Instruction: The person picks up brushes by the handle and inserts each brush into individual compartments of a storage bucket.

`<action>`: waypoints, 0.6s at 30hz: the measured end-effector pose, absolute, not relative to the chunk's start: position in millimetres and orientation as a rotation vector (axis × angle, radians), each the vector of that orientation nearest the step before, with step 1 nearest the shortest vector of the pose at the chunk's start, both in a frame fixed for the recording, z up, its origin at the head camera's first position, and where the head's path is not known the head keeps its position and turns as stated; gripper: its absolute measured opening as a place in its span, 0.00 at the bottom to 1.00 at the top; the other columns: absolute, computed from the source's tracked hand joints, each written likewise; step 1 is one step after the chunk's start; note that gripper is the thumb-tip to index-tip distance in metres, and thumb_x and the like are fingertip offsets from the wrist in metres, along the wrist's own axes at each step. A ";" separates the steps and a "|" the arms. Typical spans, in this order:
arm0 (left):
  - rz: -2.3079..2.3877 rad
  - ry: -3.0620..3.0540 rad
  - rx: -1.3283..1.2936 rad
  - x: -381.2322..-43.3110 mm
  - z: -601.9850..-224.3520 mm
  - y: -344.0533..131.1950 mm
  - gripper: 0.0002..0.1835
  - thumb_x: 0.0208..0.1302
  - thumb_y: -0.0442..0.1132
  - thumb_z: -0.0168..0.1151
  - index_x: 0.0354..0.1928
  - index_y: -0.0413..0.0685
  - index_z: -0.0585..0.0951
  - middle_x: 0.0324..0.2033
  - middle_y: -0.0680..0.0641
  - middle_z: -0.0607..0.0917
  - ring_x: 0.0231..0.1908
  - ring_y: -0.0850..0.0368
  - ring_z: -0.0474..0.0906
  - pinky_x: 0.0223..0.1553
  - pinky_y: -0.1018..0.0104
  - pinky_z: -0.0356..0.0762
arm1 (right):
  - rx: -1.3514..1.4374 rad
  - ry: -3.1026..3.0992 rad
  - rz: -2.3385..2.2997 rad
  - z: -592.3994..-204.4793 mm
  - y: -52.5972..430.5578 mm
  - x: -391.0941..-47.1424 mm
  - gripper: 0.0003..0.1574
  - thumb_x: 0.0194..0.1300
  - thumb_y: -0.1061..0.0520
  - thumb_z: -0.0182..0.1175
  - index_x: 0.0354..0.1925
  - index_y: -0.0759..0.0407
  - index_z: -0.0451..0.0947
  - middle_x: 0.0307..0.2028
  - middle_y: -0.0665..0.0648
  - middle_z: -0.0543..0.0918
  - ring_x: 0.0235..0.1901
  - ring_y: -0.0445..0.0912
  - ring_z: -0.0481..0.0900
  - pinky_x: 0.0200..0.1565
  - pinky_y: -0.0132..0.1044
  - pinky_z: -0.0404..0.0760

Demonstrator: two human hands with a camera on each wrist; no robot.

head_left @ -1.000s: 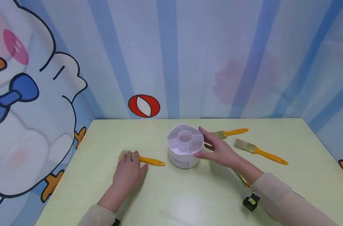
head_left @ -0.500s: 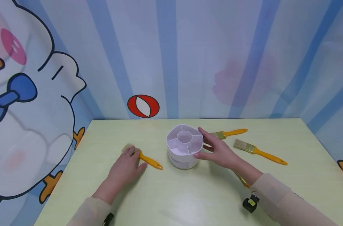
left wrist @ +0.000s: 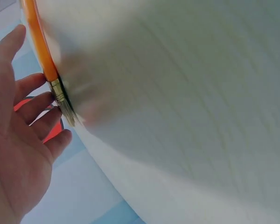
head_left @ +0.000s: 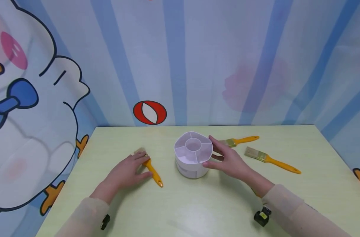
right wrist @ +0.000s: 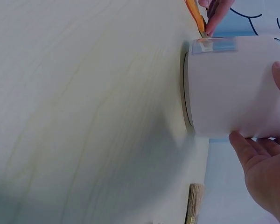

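Note:
My left hand (head_left: 127, 171) lies over a paintbrush (head_left: 154, 174) with an orange handle, left of centre on the table. In the left wrist view, loosely bent fingers (left wrist: 35, 106) touch the brush near its metal band, and the thumb stands apart from it. At the middle of the table stands a white pen holder (head_left: 189, 158), divided into compartments around a round centre. My right hand (head_left: 231, 160) holds its right side between thumb and fingers. In the right wrist view, the pen holder (right wrist: 233, 88) shows a clear label-like strip near its edge.
Two more orange-handled paintbrushes lie to the right: one brush (head_left: 246, 139) behind the right hand, another brush (head_left: 279, 163) further right. Part of a further brush shows under the right forearm. A striped, cartoon-printed backdrop (head_left: 203, 65) rises behind the table (head_left: 174, 210).
The left paintbrush has turned so its handle points more toward me, and its bristles have shifted right. My left hand turned with it. The right hand and pen holder have stayed put.

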State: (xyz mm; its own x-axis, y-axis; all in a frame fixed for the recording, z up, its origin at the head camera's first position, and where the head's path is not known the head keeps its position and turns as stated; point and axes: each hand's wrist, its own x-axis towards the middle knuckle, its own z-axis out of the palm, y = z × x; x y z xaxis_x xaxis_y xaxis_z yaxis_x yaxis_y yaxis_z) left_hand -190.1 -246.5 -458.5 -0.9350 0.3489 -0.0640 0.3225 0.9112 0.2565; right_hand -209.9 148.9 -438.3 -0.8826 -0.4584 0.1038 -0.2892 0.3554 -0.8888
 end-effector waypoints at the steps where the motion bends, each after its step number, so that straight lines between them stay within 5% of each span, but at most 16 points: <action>1: 0.373 2.965 0.528 -191.2 -459.1 -246.5 0.37 0.69 0.59 0.72 0.72 0.46 0.79 0.75 0.39 0.74 0.76 0.38 0.67 0.75 0.36 0.67 | -0.685 2.448 -1.562 -438.9 148.7 -209.6 0.64 0.65 0.56 0.78 0.85 0.62 0.50 0.82 0.67 0.60 0.77 0.65 0.66 0.66 0.52 0.79; 18: 0.394 2.950 0.596 -205.2 -457.5 -233.1 0.37 0.66 0.61 0.74 0.69 0.48 0.81 0.74 0.42 0.76 0.78 0.42 0.66 0.80 0.38 0.57 | -0.648 2.419 -1.612 -439.7 146.9 -207.4 0.65 0.64 0.57 0.79 0.85 0.61 0.51 0.81 0.65 0.61 0.77 0.64 0.67 0.66 0.53 0.79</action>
State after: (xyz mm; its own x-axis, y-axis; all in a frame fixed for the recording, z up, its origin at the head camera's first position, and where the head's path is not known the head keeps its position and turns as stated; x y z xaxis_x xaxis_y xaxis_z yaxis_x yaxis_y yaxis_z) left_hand -205.2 -233.1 -457.5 -0.9174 0.3944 -0.0526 0.3668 0.8896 0.2723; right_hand -207.4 146.9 -439.7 -0.8926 -0.4390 0.1023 -0.2635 0.3240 -0.9086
